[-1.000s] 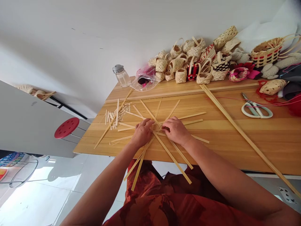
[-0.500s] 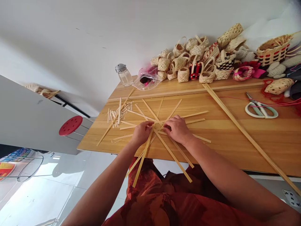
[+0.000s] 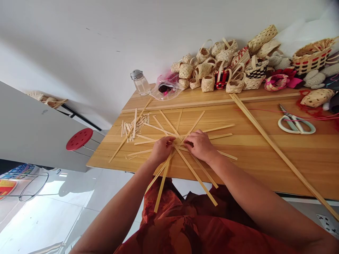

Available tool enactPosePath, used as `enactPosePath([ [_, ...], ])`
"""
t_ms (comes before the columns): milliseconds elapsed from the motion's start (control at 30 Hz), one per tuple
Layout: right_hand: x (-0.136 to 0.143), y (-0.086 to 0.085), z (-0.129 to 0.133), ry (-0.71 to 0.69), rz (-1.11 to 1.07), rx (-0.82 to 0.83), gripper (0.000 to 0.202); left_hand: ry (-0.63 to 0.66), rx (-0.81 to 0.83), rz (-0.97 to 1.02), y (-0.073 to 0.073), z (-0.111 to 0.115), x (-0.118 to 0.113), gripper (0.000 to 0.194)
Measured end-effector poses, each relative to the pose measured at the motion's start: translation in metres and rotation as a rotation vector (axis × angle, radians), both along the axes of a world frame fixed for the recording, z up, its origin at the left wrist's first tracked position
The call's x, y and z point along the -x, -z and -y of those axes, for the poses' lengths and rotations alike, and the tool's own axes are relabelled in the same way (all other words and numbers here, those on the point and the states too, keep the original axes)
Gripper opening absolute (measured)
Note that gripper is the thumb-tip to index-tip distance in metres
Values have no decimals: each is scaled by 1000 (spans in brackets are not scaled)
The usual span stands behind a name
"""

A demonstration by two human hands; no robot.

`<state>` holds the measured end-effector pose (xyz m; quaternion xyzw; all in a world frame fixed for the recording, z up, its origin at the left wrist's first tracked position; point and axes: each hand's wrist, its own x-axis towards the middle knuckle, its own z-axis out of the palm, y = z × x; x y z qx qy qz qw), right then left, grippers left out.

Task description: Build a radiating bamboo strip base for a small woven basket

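Several flat bamboo strips [image 3: 197, 177] cross one another in a star on the wooden table, their ends fanning outward and a few reaching past the front edge. At the left of the crossing, my left hand [image 3: 162, 150] has its fingers closed in a pinch on the strips. My right hand [image 3: 199, 144] rests just right of the crossing, its thumb and fingertips curled together on the strips there. Both hands partly cover the middle of the star, so the exact strip under each fingertip is hard to make out.
Short strip offcuts [image 3: 134, 127] lie left of the star. Long strips [image 3: 278, 151] run diagonally on the right, with scissors [image 3: 296, 121] beyond. Small woven baskets [image 3: 208, 83] pile up along the wall, beside a plastic bag [image 3: 167, 88] and a clear bottle [image 3: 141, 84]. A red stool [image 3: 79, 139] stands left.
The near strips by my left hand have swung slightly right, and that hand has shifted a little to the right. My right hand stays at nearly the same spot.
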<state>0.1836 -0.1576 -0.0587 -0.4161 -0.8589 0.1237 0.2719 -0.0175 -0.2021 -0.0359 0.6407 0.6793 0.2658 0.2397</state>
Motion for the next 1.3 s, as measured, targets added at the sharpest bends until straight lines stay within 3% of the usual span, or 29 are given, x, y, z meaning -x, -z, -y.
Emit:
enactPosePath([
  [933,-1,1,-2,-28,-39,3,2,23,-71,125,15,-1,10,51],
  [1300,-1,-2,-1,1,-42,-5,4,12,-121,-16,11,2,11,49],
])
